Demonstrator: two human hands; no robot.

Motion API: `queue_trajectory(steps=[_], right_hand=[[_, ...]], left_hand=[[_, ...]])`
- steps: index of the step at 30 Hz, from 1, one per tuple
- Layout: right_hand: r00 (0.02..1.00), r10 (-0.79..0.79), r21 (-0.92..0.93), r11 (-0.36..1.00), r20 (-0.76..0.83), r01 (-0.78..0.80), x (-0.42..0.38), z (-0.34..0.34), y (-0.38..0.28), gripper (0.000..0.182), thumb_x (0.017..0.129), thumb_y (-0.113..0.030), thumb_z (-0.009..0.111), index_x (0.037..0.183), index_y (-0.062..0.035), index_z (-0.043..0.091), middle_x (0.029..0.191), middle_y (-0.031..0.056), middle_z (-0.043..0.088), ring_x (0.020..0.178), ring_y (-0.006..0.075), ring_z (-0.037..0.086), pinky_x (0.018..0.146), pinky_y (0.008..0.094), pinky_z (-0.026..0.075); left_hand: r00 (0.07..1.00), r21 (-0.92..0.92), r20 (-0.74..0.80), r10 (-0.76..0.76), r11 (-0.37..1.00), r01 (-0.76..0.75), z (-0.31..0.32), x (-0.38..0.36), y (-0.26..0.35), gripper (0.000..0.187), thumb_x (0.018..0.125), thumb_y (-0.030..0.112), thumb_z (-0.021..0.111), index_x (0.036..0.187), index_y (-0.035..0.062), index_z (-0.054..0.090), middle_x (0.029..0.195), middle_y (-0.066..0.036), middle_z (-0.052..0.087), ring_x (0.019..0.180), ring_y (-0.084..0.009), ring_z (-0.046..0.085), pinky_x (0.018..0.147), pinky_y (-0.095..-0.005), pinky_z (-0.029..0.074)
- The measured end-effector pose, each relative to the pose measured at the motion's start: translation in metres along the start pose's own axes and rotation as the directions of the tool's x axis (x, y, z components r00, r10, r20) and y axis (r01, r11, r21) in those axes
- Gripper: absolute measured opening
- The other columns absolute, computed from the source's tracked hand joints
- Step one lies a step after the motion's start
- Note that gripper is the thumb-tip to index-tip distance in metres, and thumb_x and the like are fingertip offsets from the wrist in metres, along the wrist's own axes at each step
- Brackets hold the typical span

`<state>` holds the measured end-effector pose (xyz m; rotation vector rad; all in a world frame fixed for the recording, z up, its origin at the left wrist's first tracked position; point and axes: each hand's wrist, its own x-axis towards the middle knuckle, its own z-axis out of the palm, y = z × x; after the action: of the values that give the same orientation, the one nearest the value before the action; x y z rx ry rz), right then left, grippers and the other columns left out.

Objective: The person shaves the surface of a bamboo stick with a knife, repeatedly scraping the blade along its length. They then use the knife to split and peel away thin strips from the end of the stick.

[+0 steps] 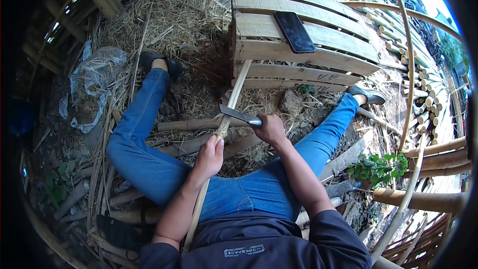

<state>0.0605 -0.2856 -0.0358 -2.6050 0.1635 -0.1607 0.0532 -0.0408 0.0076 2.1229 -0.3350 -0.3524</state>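
Note:
A long pale bamboo strip [238,87] runs from the slatted wooden crate down past my left side. My left hand [209,157] is closed around this strip, just below a rough node. In my right hand [270,129] is the metal handle of a knife [238,115], with the fingers wrapped round it. The broad blade lies across the strip a little above my left hand and seems to touch it. The strip's lower end passes beneath my left forearm.
A phone [295,32] lies on the wooden crate [259,26] ahead. Straw and shavings [174,15] cover the ground. Bamboo pieces [191,124] lie between my legs. A crumpled plastic bag [102,69] is at left; stacked bamboo poles [429,87] and a leafy plant [379,168] are at right.

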Motion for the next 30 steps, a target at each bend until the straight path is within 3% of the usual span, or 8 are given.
queue_trajectory(steps=[3,7,11,14,17,19,24,30], right_hand=[[0.994,-0.107,-0.004,0.994,-0.002,0.107,-0.002,0.009,-0.002,0.013,0.074,-0.017,0.064,0.080,-0.0065,0.068,0.072,0.0201,0.067,0.073,0.0392,0.067,0.071,0.0498,0.054],[0.996,0.009,0.111,0.994,0.084,-0.019,-0.004,0.017,-0.012,0.016,0.070,-0.015,0.063,0.080,-0.0062,0.071,0.075,0.0214,0.067,0.075,0.0402,0.067,0.075,0.0492,0.054],[1.000,-0.009,0.093,0.996,0.006,0.009,-0.002,0.009,-0.011,0.015,0.070,-0.015,0.063,0.077,-0.0046,0.071,0.071,0.0228,0.065,0.069,0.0420,0.065,0.071,0.0498,0.053],[0.999,0.047,0.001,0.999,0.016,-0.047,0.001,0.005,-0.012,0.015,0.070,-0.015,0.063,0.077,-0.0043,0.071,0.072,0.0240,0.065,0.071,0.0428,0.065,0.072,0.0504,0.053],[0.986,0.146,-0.032,0.988,-0.079,-0.149,0.008,0.006,-0.006,0.015,0.070,-0.015,0.062,0.077,-0.0045,0.071,0.072,0.0244,0.065,0.072,0.0438,0.065,0.072,0.0513,0.053],[0.959,0.263,-0.050,0.962,-0.105,-0.270,0.016,-0.002,0.004,0.019,0.072,-0.015,0.061,0.080,-0.0010,0.071,0.078,0.0273,0.066,0.078,0.0429,0.067,0.076,0.0501,0.054],[0.960,0.239,-0.024,0.969,-0.145,-0.245,0.015,0.004,0.015,0.020,0.073,-0.016,0.062,0.080,0.0005,0.070,0.073,0.0284,0.065,0.074,0.0449,0.066,0.075,0.0512,0.054],[0.986,0.166,-0.026,0.986,-0.030,-0.167,-0.001,-0.020,-0.010,0.019,0.074,-0.017,0.062,0.081,-0.0026,0.073,0.075,0.0267,0.066,0.074,0.0429,0.067,0.075,0.0504,0.055]], left_hand=[[1.000,0.006,0.014,0.002,1.000,-0.002,0.003,0.003,0.004,0.020,0.099,0.018,0.050,0.091,-0.0005,0.050,0.075,-0.026,0.060,0.077,-0.0500,0.058,0.063,-0.0527,0.043],[0.997,0.055,-0.035,0.067,0.996,-0.065,0.008,0.002,0.000,0.019,0.099,0.017,0.050,0.091,-0.0003,0.050,0.075,-0.027,0.060,0.077,-0.0501,0.058,0.063,-0.0540,0.043],[0.996,0.100,-0.060,0.070,0.993,-0.064,0.010,0.001,0.001,0.017,0.098,0.015,0.051,0.090,-0.0003,0.049,0.077,-0.028,0.060,0.078,-0.0504,0.058,0.065,-0.0560,0.042],[0.992,0.121,-0.079,0.099,0.989,-0.089,0.013,0.001,-0.003,0.017,0.098,0.015,0.051,0.091,-0.0004,0.049,0.076,-0.028,0.060,0.077,-0.0509,0.058,0.065,-0.0571,0.043],[0.993,0.099,-0.074,0.098,0.991,-0.090,0.013,0.001,-0.003,0.017,0.098,0.016,0.051,0.092,-0.0003,0.049,0.076,-0.028,0.060,0.075,-0.0512,0.058,0.064,-0.0579,0.043],[0.993,0.115,-0.073,0.095,0.990,-0.087,0.012,0.000,0.000,0.017,0.098,0.016,0.051,0.092,-0.0001,0.049,0.075,-0.028,0.060,0.075,-0.0512,0.058,0.064,-0.0581,0.043],[0.993,0.130,-0.075,0.091,0.988,-0.080,0.013,-0.001,-0.001,0.017,0.098,0.017,0.051,0.094,0.0003,0.049,0.075,-0.028,0.061,0.075,-0.0511,0.058,0.063,-0.0582,0.043],[0.986,0.177,-0.108,0.126,0.979,-0.106,0.015,-0.002,-0.001,0.017,0.098,0.016,0.050,0.095,0.0000,0.049,0.075,-0.028,0.062,0.073,-0.0506,0.059,0.063,-0.0587,0.044]])
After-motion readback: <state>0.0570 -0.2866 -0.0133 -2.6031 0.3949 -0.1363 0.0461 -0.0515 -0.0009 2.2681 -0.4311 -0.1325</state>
